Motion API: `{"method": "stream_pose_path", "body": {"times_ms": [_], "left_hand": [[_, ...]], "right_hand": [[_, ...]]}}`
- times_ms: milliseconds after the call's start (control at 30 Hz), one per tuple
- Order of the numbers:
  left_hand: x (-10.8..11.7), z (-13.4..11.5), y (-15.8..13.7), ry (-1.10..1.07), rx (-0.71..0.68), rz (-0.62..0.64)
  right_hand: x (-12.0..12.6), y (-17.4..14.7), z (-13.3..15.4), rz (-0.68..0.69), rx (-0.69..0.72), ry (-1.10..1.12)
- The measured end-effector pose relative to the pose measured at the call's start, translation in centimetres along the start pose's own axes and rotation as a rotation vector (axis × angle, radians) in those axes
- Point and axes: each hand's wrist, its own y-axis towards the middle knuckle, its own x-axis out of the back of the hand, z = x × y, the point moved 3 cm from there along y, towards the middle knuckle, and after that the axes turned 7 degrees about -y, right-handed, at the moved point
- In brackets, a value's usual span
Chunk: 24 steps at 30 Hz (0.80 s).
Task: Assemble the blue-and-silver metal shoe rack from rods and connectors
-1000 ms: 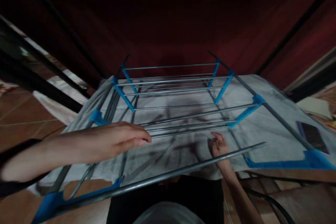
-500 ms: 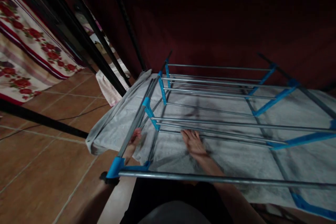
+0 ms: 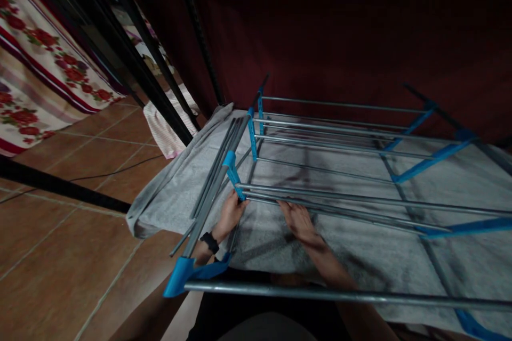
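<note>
A rack of grey metal tubes and blue plastic brackets lies on a grey blanket [image 3: 344, 250]. My left hand [image 3: 231, 216], a black watch on its wrist, closes around the lower end of a blue bracket [image 3: 233, 173] on the rack's left side. My right hand [image 3: 298, 219] is a little to the right, its fingers closed at a thin metal tube [image 3: 340, 212] that runs into that bracket. The fingertips of my right hand are partly hidden behind the tube. Nearest my body, a thicker tube [image 3: 320, 293] crosses over my forearms.
Several loose metal tubes [image 3: 212, 181] lie on the blanket left of the rack. Black metal posts [image 3: 140, 74] stand at left, beside a floral curtain [image 3: 72, 72]. A dark red cloth [image 3: 320, 37] hangs behind. A cable [image 3: 108, 175] crosses the tiled floor [image 3: 60, 256].
My left hand has moved right from beside the outer side tube and closed on the bracket's lower end. My right hand has stayed at the tube. The view has shifted slightly.
</note>
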Motion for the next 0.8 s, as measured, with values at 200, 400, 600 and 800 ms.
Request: {"method": "stream_pose_path", "body": {"times_ms": [200, 400, 600, 800], "left_hand": [[0.4, -0.8, 0.0, -0.060, -0.002, -0.088], [0.0, -1.0, -0.2, -0.230, 0.093, -0.125], [-1.8, -0.8, -1.0, -0.550, 0.254, -0.181], [-3.2, -1.3, -1.7, -0.606, 0.281, -0.218]], "right_hand": [[0.7, 2.5, 1.2, 0.164, 0.096, -0.314], [1.2, 2.5, 1.3, 0.120, 0.144, -0.313], [-0.1, 1.6, 0.0, 0.007, 0.212, -0.282], [-0.2, 1.1, -0.8, 0.015, 0.205, -0.317]]}}
